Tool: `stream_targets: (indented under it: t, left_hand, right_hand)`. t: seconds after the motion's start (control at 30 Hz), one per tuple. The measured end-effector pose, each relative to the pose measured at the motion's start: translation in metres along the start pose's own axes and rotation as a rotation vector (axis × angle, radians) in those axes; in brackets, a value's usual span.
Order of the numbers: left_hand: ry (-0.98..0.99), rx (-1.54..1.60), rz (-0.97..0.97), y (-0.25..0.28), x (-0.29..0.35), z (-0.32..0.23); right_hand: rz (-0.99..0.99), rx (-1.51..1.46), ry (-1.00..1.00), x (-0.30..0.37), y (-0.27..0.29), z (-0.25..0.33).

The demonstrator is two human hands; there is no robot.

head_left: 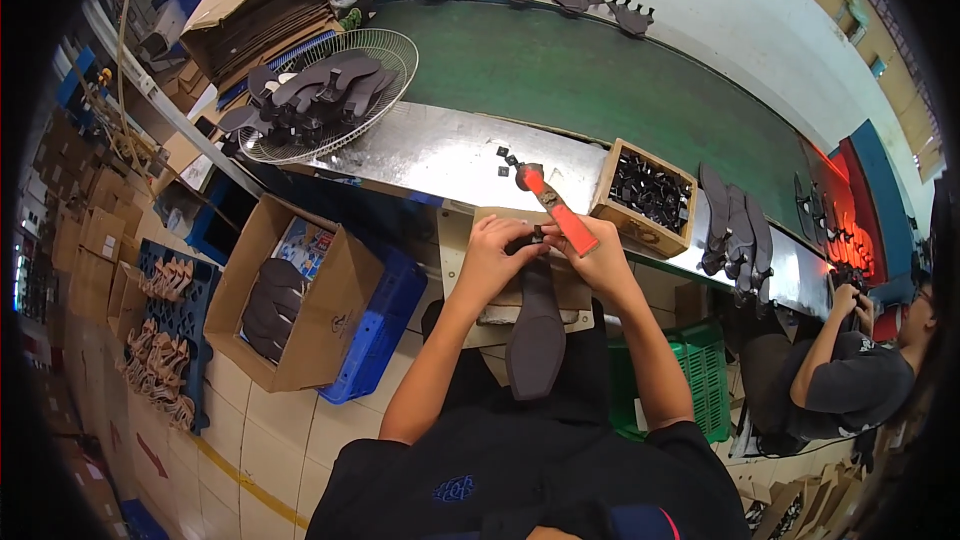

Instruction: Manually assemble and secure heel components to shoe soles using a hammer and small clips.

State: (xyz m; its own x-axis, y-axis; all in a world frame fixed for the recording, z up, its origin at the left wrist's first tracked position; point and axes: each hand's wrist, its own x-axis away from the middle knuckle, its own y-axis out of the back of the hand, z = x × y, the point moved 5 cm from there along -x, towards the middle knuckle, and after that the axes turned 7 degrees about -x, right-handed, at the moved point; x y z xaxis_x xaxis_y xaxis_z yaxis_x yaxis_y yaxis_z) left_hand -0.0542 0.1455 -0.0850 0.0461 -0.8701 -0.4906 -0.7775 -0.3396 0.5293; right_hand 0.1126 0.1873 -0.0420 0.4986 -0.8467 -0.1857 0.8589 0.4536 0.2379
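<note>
From above, a person's left hand (pixel 490 256) and right hand (pixel 602 262) meet over a pale stand (pixel 455 243) just beside a metal worktop (pixel 425 155). Between them is a dark sole (pixel 535 345), narrow heel end at the fingertips, broad toe towards the person's lap. The left grip is narrow, thumb and finger pinching at a small black piece (pixel 538 234) on that end. The right grip holds a red-handled hammer (pixel 573 229), its fingertips seemingly steadying the heel. Good work here probably means keeping the piece square, bracing the heel against the stand, and moving fingertips aside before any tap.
</note>
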Motion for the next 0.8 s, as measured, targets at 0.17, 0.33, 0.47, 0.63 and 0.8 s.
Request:
stream_targets:
  t: [0.17,0.33,0.47,0.63,0.8]
  left_hand:
    - [0.051,0.063,0.079,0.006,-0.007,-0.012]
    - [0.160,0.260,0.064,0.010,-0.007,-0.009]
    - [0.207,0.240,0.089,0.012,-0.010,-0.014]
    - [0.235,0.224,0.153,0.009,-0.012,-0.018]
    - [0.334,0.432,0.191,-0.004,-0.006,-0.005]
  right_hand:
    - [0.088,0.300,0.284,-0.003,0.000,0.024]
    - [0.075,0.424,0.213,-0.001,-0.005,0.034]
    - [0.045,0.372,0.199,0.001,-0.002,0.031]
    - [0.034,0.354,0.200,0.004,0.001,0.027]
    - [-0.107,-0.194,-0.099,0.043,0.003,0.054]
